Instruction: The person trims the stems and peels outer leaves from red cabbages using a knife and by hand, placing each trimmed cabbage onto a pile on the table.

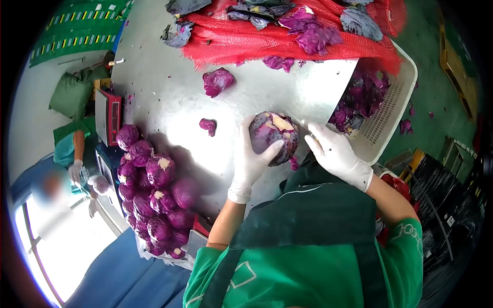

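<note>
A red cabbage (262,134) with pale cut patches and dull outer leaves rests in my left hand (248,163), which wears a white glove and has its thumb across the near side. Just right of the cabbage is my right hand (336,156), also gloved, its fingers stretched toward the cabbage with a small gap between; I see nothing in it. Loose purple leaf pieces (218,82) lie on the metal table (174,110), with a smaller leaf scrap (208,126) nearer to me.
Trimmed red cabbages (160,172) are piled at the left. A white crate (377,138) holding purple leaves stands at the right. Red mesh sacking (241,38) with leaves covers the far side. A scale (109,117) sits at the left edge, and another person's gloved hand (75,172) is beyond.
</note>
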Available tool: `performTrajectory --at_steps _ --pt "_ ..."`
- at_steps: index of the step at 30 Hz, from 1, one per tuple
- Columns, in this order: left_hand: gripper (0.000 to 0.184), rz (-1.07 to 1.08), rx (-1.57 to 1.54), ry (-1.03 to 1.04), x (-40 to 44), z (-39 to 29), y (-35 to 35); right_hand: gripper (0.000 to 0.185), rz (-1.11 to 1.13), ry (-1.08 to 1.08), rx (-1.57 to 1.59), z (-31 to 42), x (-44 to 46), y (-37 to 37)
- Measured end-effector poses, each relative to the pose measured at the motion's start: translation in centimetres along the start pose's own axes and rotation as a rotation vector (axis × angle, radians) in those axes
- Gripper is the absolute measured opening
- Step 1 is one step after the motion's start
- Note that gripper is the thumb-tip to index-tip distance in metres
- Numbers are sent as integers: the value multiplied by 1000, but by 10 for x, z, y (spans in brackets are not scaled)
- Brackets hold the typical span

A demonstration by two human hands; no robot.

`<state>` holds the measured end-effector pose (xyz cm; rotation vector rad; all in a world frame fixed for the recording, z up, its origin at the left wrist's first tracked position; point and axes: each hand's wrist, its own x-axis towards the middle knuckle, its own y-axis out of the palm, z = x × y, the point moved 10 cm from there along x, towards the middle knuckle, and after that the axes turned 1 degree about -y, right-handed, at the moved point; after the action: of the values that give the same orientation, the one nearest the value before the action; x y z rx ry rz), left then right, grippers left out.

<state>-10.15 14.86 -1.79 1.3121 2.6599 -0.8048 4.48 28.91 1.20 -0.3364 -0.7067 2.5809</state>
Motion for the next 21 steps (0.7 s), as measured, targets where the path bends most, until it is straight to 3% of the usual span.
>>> performTrajectory --at_steps 4,6,15,21 --pt "76 -33 60 14 5 -45 -1 26 222 22 -209 5 -12 17" --pt "77 -45 85 -12 8 -46 -1 24 190 -38 -214 6 -17 24" --pt "83 -46 167 -108 15 -30 1 12 357 64 -261 -14 5 40" --pt "77 -60 302 -17 23 -47 4 17 370 80 -383 -36 17 55"
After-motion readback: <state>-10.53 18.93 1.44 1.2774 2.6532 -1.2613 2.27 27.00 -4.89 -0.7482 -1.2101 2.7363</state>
